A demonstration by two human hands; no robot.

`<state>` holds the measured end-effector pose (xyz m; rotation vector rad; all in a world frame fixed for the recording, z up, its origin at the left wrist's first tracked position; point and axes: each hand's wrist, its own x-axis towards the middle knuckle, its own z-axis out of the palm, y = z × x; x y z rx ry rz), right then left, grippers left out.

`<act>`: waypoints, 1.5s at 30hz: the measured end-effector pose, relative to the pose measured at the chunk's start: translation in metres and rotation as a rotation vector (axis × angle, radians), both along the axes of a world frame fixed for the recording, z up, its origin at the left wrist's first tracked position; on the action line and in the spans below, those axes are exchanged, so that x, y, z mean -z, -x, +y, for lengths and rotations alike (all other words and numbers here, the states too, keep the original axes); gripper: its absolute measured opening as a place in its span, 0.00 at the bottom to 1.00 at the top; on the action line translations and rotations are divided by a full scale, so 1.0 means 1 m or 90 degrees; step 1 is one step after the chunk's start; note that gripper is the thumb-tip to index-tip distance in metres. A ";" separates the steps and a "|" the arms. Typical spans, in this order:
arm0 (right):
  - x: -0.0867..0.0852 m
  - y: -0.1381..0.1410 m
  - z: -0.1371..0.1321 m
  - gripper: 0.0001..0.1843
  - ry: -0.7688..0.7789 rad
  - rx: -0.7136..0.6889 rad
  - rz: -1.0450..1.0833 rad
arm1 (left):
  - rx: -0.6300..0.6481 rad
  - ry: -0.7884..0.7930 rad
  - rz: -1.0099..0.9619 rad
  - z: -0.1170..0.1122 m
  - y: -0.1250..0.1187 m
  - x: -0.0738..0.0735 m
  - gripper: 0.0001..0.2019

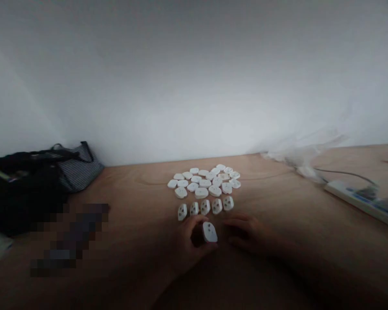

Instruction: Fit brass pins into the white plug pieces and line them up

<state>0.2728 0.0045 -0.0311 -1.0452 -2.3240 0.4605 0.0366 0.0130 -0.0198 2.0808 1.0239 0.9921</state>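
Observation:
My left hand (189, 243) is closed on a white plug adapter (210, 232), fingers on its upper side and thumb beneath. The adapter is tilted, with small dark holes in its face. To its right, my right hand (247, 232) is apart from it, fingers and thumb parted with nothing seen between them. Just beyond the hands, several more adapters stand in a row, the rightmost one (228, 203) showing dark holes. Behind the row lies a loose group of similar white pieces (201, 193). Shadow dims both hands.
A black bag (26, 193) and a striped bag (79, 170) stand at the left. Nearer lies a blurred-out dark object (80, 234). On the right are a white power strip (358, 200) with a cable and a clear plastic bag (307, 157). A wall rises behind the wooden table (132, 206).

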 end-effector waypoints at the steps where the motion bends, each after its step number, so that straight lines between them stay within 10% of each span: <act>1: 0.001 0.000 0.000 0.22 -0.004 -0.003 -0.002 | 0.001 -0.004 -0.003 0.001 0.000 0.000 0.21; 15: -0.001 -0.001 -0.001 0.22 0.004 -0.008 -0.027 | -0.019 -0.125 0.000 0.004 0.008 -0.010 0.20; 20: -0.001 -0.001 0.000 0.21 0.004 -0.014 -0.021 | -0.090 -0.055 -0.086 0.028 0.039 -0.020 0.28; 28: 0.001 -0.002 0.000 0.23 0.006 -0.015 -0.012 | -0.027 0.114 0.154 0.069 0.094 -0.015 0.36; 45: -0.001 -0.002 0.000 0.22 0.020 -0.013 -0.028 | 0.015 -0.096 0.306 0.076 0.070 -0.015 0.28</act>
